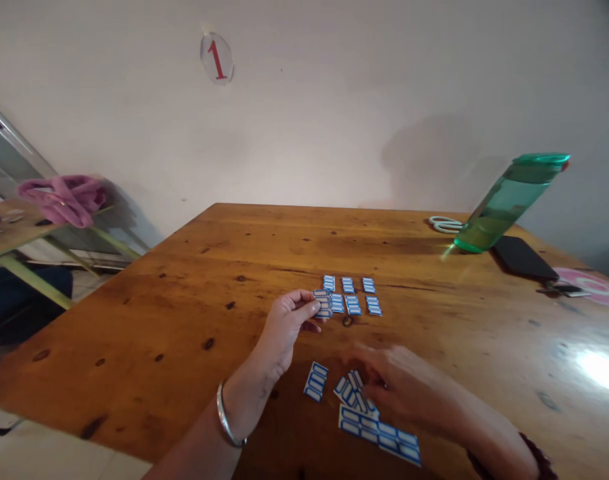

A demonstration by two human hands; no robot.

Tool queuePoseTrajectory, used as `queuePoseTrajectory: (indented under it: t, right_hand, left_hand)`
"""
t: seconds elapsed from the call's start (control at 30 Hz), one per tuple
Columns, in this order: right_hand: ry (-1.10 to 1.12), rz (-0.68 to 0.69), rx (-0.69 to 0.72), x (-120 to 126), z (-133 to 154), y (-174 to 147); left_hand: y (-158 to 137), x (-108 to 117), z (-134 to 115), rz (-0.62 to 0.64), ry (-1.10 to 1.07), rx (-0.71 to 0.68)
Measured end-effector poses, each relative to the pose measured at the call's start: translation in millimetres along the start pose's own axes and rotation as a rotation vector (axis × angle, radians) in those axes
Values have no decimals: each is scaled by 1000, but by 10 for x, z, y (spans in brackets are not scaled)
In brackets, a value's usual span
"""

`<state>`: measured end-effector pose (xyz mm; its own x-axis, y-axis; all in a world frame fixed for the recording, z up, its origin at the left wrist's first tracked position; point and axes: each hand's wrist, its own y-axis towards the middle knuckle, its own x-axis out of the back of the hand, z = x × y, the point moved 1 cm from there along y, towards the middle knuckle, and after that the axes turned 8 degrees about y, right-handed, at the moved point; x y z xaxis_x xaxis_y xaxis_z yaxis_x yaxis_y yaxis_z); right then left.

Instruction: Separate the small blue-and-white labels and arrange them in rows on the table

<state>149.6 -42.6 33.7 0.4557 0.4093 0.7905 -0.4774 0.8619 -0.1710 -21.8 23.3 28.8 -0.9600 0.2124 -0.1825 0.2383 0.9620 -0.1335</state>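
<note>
My left hand (294,317) pinches a small piece of blue-bordered label stickers (323,303) between thumb and fingers. Just beyond it, several similar label pieces (353,305) lie in two short rows on the wooden table (194,293). Blurred by motion, my right hand (389,373) is over a loose overlapping pile of label pieces (352,393); its fingertips are smeared, so whether it grips one is unclear. Left of that pile rests a single label piece (316,381). Nearer to me is a longer label strip (379,433).
A green translucent bottle (507,203) stands at the back right, by a white coiled cable (444,225) and a dark flat device (523,258). Keys (562,289) and a pink-and-white round item (592,287) are farther right. A pink cloth (67,200) lies on another table at left.
</note>
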Motion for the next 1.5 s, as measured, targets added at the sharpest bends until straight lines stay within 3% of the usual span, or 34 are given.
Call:
queuePoseTrajectory:
  t: [0.1,0.27,0.43,0.6,0.8,0.93,1.17,1.5]
  right_hand:
    - [23,47,6,-46,34,15]
    - [-62,62,-102,-46,-73,-25]
    - [-54,60,-88,72,-112,-104]
    - [28,150,-91,209,-77,-184]
    - [49,77,-229,223,-162,-237]
    - [88,50,-147,194,-106,-183]
    - [63,182,5,73,21,-55]
    - [39,145,-26,15,27,-21]
  left_hand:
    - [8,4,5,2,3,0]
    - [16,14,21,10,-5,8]
    - [13,18,22,9,-4,1]
    - [9,12,14,5,-8,10]
    - [8,11,6,-3,-13,5]
    - [3,7,-1,2,-14,5]
    - [-1,6,-7,0,-18,-1]
    - [9,-8,20,12,7,5]
